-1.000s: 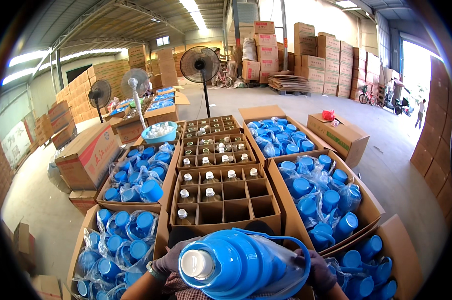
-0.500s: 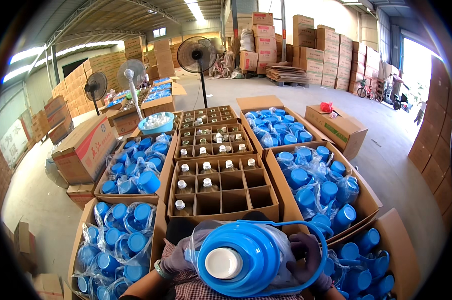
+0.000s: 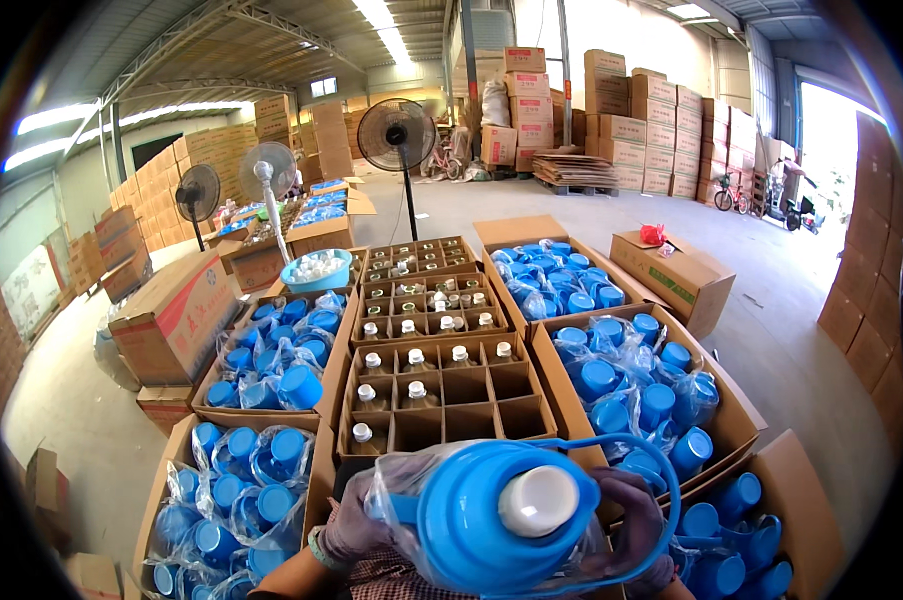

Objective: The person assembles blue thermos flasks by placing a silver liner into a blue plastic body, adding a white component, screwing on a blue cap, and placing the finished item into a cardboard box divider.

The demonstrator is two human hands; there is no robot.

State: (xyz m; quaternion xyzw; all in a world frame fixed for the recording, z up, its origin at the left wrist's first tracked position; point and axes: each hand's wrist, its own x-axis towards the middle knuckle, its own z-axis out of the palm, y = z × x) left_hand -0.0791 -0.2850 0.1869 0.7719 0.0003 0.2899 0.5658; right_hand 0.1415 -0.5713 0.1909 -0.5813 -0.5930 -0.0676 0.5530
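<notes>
Close in front of my lap I hold a blue plastic thermos flask (image 3: pixel 461 510), partly wrapped in a clear plastic bag. Its white stopper (image 3: pixel 538 501) faces up and tilts to the right. My left hand (image 3: pixel 361 520), in a dark glove, is closed round the flask's left side and the bag. On the other side my gloved right hand (image 3: pixel 636 525) grips with bent fingers, inside the long blue carrying handle (image 3: pixel 671 500). Straight ahead stands a divided carton (image 3: pixel 451 440) with several white-capped bottles (image 3: pixel 421 394) and some bare cells.
Open cartons of blue flask parts in plastic bags flank me at the left (image 3: pixel 236 490) and right (image 3: pixel 636 370). Further off are a light-blue basin (image 3: pixel 317 270) of white stoppers, a black standing fan (image 3: pixel 397 135) and a closed carton (image 3: pixel 671 275) with a red bag on top.
The flask has tipped, and its white stopper has swung from the left to the right. Both hands stay on it, and the right hand has moved a little lower.
</notes>
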